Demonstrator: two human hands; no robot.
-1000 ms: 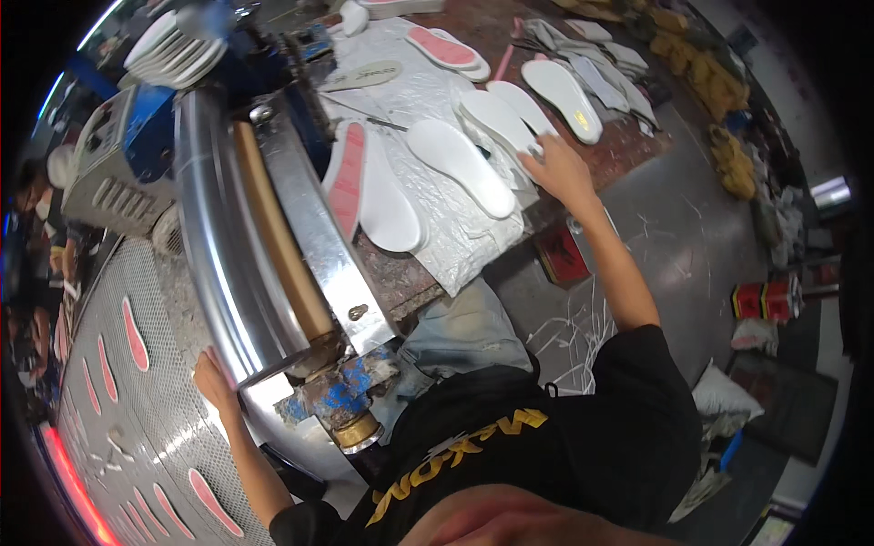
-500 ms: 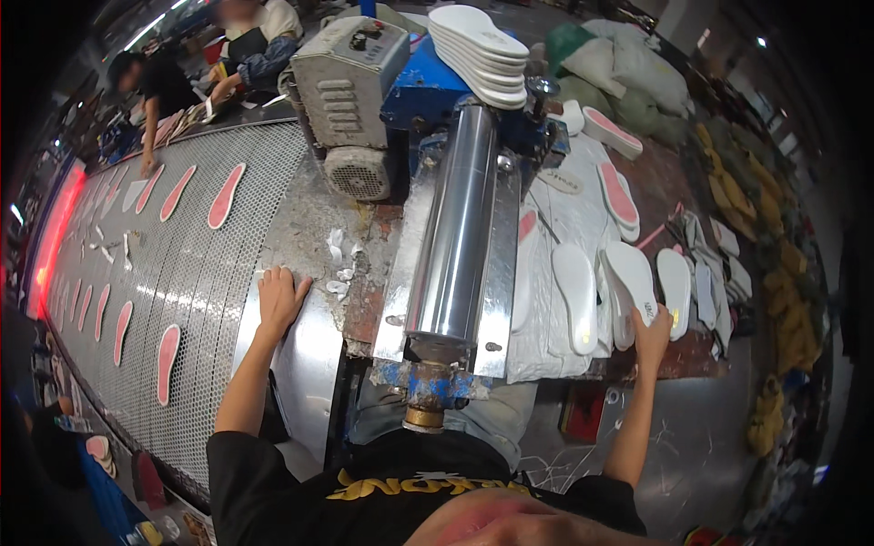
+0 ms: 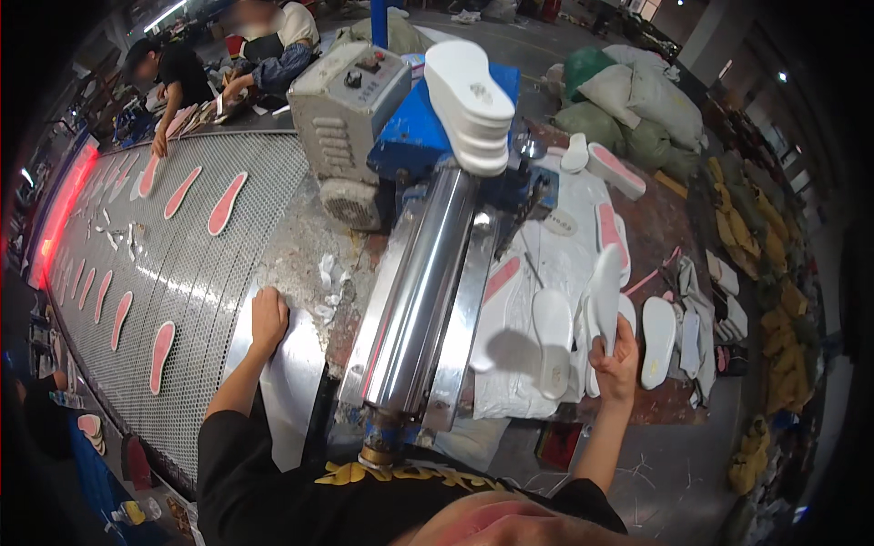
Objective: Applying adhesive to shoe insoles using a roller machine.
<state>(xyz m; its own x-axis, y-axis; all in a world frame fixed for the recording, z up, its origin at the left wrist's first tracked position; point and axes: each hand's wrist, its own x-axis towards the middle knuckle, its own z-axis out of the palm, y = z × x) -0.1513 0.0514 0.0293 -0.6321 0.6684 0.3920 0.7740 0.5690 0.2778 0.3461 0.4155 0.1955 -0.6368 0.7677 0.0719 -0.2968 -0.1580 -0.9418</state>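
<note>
A white insole [image 3: 604,293] stands tilted nearly on edge in my right hand [image 3: 617,366], pinched near its lower end above other white insoles. One of these, a flat insole [image 3: 553,332], lies just left of it, and another insole [image 3: 658,341] lies to the right. My left hand [image 3: 269,318] rests with curled fingers on the bare metal plate [image 3: 289,382] beside the mesh conveyor; nothing shows in it. Between my arms is a shiny steel roller [image 3: 423,291] on a machine. A stack of white insoles [image 3: 466,105] sits at the roller's far end.
Pink-topped insoles [image 3: 162,357] lie in two rows on the mesh conveyor [image 3: 209,273] at left. A co-worker's hand [image 3: 159,146] is at its far side. A grey motor housing [image 3: 350,100] stands behind the roller. Filled sacks [image 3: 637,96] are piled at far right.
My right hand has lifted the insole off the pile and tipped it up. The fingers of my left hand have curled in. The view has shifted, and the co-worker's hand now touches a conveyor insole.
</note>
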